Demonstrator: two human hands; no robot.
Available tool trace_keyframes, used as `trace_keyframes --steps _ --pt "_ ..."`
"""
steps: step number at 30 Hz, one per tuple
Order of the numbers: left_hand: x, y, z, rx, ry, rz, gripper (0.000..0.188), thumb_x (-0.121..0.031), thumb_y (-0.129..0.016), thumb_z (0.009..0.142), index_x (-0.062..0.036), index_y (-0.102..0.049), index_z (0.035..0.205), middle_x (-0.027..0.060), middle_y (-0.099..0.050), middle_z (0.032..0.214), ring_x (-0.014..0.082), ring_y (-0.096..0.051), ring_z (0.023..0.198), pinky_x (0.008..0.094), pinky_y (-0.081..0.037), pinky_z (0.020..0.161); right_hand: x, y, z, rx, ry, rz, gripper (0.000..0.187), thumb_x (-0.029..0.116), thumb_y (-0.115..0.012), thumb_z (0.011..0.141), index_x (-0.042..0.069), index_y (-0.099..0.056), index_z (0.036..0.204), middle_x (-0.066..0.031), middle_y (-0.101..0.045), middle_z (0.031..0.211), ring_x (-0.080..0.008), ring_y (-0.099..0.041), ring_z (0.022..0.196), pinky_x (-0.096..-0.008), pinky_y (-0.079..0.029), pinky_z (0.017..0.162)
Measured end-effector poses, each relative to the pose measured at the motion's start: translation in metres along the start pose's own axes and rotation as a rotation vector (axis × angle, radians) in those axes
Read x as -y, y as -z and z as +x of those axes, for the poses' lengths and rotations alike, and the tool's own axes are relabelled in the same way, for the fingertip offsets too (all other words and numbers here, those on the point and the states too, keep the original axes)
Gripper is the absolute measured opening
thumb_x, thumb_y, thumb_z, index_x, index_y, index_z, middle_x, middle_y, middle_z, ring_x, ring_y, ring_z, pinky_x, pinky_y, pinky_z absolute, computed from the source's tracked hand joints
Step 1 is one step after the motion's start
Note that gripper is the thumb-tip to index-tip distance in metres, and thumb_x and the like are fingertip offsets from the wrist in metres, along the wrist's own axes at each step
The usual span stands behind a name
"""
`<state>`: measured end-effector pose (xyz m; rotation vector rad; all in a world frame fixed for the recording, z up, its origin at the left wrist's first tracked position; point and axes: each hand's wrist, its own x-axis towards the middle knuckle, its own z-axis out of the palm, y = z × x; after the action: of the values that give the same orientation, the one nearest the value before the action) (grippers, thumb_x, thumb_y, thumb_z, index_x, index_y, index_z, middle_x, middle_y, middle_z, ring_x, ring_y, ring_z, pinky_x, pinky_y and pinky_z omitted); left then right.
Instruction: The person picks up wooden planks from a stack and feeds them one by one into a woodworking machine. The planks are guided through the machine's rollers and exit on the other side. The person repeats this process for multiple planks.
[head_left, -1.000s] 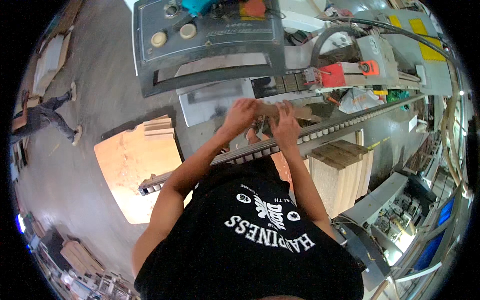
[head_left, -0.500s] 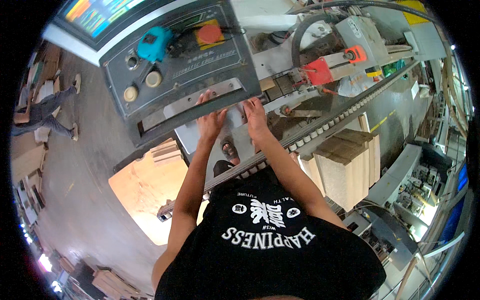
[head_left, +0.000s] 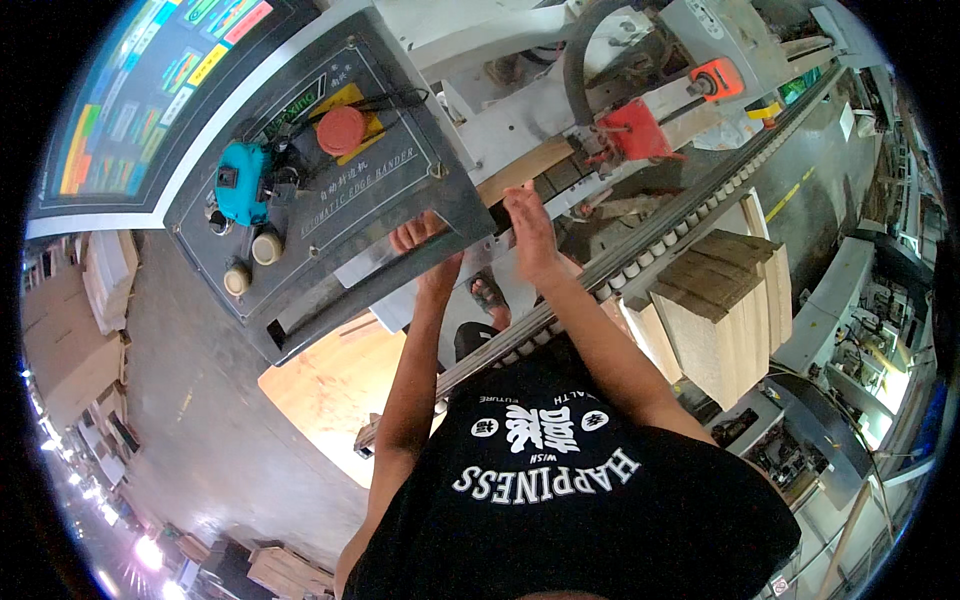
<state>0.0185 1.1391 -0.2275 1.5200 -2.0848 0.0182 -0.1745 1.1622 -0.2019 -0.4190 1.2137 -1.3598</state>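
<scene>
No open container is seen; the nearest to one is the stack of pale wooden boards (head_left: 722,300) at the right of the frame, piled beside the roller rail (head_left: 640,240) that runs diagonally from the lower centre to the upper right.

A narrow wooden strip (head_left: 525,170) is lying on the machine bed just above the centre of the frame, below the red clamp block (head_left: 632,130). The right hand (head_left: 527,222) is laid flat with fingers stretched, reaching up to the near end of that strip; whether it is actually touched cannot be told. The left hand (head_left: 425,240) is held with fingers spread against the lower edge of the grey control panel (head_left: 320,190), partly hidden behind it, so nothing is seen gripped.

Compared with half a second earlier, the panel with its red push button (head_left: 341,130) and turquoise switch box (head_left: 242,180) is shown larger and lower in the frame, the coloured screen (head_left: 130,100) fills more of the upper left, and both hands have been carried higher toward the strip.
</scene>
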Motion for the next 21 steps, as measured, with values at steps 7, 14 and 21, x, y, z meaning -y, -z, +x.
trace_keyframes --steps 7,14,21 --pt "-0.034 -0.027 0.014 0.129 0.022 -0.183 0.085 -0.024 -0.078 0.092 -0.0060 -0.035 0.163 0.0233 -0.029 0.170 0.0447 -0.027 0.157 0.0617 -0.019 0.127 0.026 0.031 0.021 -0.118 0.053 0.163 0.051 0.042 -0.073 0.101 0.007 -0.058 0.134 -0.0039 -0.057 0.134 -0.0159 -0.051 0.130 -0.0316 -0.034 0.117" --pt "-0.077 -0.040 0.052 0.179 -0.008 -0.220 0.084 -0.020 -0.079 0.090 -0.0063 -0.036 0.161 0.0198 -0.022 0.174 0.0425 -0.018 0.160 0.0604 -0.016 0.128 0.037 0.060 0.045 -0.106 0.131 0.158 0.045 0.030 -0.070 0.105 0.007 -0.058 0.142 -0.0040 -0.059 0.142 -0.0149 -0.056 0.125 -0.0337 -0.041 0.115" --pt "-0.118 -0.090 0.080 0.101 -0.137 -0.062 0.071 -0.036 -0.080 0.089 -0.0069 -0.052 0.148 0.0171 -0.025 0.173 0.0399 -0.023 0.159 0.0621 -0.018 0.124 0.029 0.096 -0.066 0.121 0.082 -0.402 0.031 0.024 -0.078 0.097 0.007 -0.069 0.122 -0.0055 -0.071 0.119 -0.0182 -0.068 0.105 -0.0353 -0.054 0.097"
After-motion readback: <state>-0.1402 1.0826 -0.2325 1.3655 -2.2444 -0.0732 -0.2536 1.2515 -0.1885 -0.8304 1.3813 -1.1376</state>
